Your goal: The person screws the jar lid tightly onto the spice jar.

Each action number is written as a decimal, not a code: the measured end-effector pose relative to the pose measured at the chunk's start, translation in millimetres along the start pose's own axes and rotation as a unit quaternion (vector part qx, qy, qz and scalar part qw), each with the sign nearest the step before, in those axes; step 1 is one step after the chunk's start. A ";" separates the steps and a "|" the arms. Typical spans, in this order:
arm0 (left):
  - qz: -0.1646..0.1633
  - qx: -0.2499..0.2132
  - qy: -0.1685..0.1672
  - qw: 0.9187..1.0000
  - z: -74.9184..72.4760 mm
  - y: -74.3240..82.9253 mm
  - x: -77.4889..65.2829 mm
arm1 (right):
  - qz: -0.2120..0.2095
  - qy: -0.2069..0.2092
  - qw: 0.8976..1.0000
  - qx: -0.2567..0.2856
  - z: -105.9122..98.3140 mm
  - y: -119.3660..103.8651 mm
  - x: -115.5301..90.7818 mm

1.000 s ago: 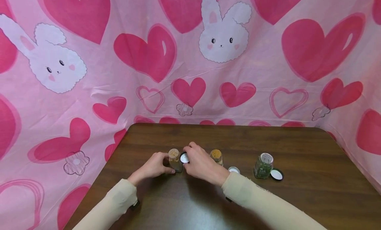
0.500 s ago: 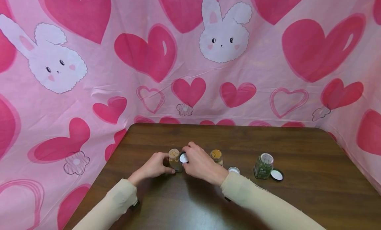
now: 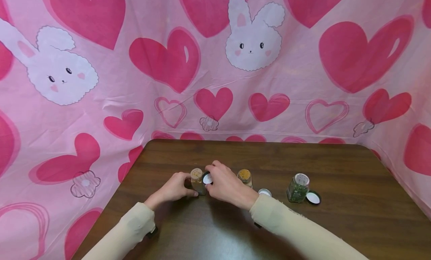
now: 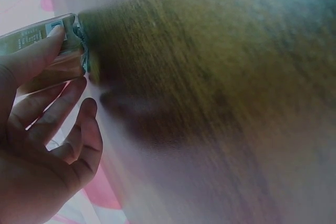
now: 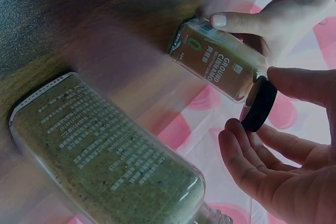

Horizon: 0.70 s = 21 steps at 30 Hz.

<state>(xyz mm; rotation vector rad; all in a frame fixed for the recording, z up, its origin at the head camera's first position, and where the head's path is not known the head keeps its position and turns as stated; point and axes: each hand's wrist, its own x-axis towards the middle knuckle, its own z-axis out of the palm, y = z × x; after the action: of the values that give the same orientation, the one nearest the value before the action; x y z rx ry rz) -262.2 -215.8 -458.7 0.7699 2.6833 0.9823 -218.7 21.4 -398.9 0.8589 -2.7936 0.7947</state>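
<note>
On the left half of the dark wooden table (image 3: pixel 208 151) the cinnamon jar (image 3: pixel 198 187) stands upright, its perforated top (image 3: pixel 196 173) uncovered; the left hand (image 3: pixel 172 187) grips it low down, the thumb (image 5: pixel 239 23) pressed on one side near the base and the fingers behind; the right hand (image 3: pixel 226 186) pinches a black cap (image 3: pixel 207 178) by the rim, its white inside turned toward the head camera; the hands are apart, jar and cap between them, the cap just beside the jar's top, though whether the two touch I cannot tell; the jar is probably glass or hard clear plastic, so stiff, smooth, fairly light, a little slippery, and liable to chip or spill powder through the holes if knocked over; its flat sides low down seem the best place to hold it, since a grip across them resists twisting and leaves the neck free; the cap should be light and rigid, best taken by opposite edges of its rim with a modest squeeze; to the right stand a yellow-topped jar (image 3: pixel 244 175) and a jar of green herbs (image 3: pixel 297 190), with a loose lid (image 3: pixel 313 197) beside the latter
</note>
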 end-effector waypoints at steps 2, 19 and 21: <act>0.000 0.001 0.000 1.000 0.2 -0.2 0.2 | 0.001 -0.002 1.000 0.001 -0.6 0.0 -0.4; 0.036 -0.008 0.005 0.999 -0.9 -3.2 -2.9 | 0.002 0.001 1.000 0.003 -2.7 -1.6 -0.6; 0.028 -0.006 0.003 1.000 -0.9 -2.4 -2.8 | 0.004 0.000 1.000 0.004 -2.8 -1.8 -0.2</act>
<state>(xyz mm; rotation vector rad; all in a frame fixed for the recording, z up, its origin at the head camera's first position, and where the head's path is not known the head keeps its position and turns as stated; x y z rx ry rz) -261.0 -219.4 -459.5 0.8442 2.6731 1.0136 -217.6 21.7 -395.8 0.8498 -2.7971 0.8067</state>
